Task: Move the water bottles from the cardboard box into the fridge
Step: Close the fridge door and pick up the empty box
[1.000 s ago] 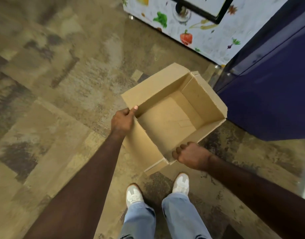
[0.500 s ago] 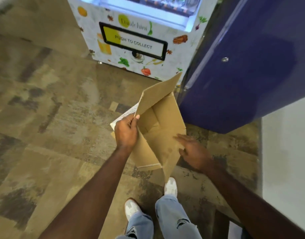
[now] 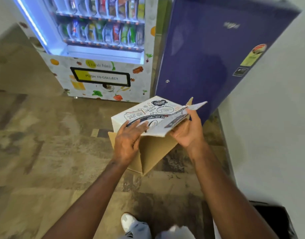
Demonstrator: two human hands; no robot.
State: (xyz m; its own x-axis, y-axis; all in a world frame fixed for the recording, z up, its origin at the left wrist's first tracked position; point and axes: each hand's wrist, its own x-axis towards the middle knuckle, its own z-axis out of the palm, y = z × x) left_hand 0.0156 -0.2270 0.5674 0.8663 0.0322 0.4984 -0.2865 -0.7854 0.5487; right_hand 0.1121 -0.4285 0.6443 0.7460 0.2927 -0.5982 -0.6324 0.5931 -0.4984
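One cardboard box (image 3: 153,118), one fridge (image 3: 208,54), seemingly no bottles.

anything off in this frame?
Yes: the box is off the floor, held tipped by the left hand and right hand, flaps splayed. No bottles show in it. The fridge door is closed.

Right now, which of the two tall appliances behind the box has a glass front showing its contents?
The white vending machine on the left: lit shelves of drinks show through. The blue fridge beside it has a solid, shut door.

Lit vending machine (image 3: 96,49), mottled floor (image 3: 44,152), white wall (image 3: 277,135).
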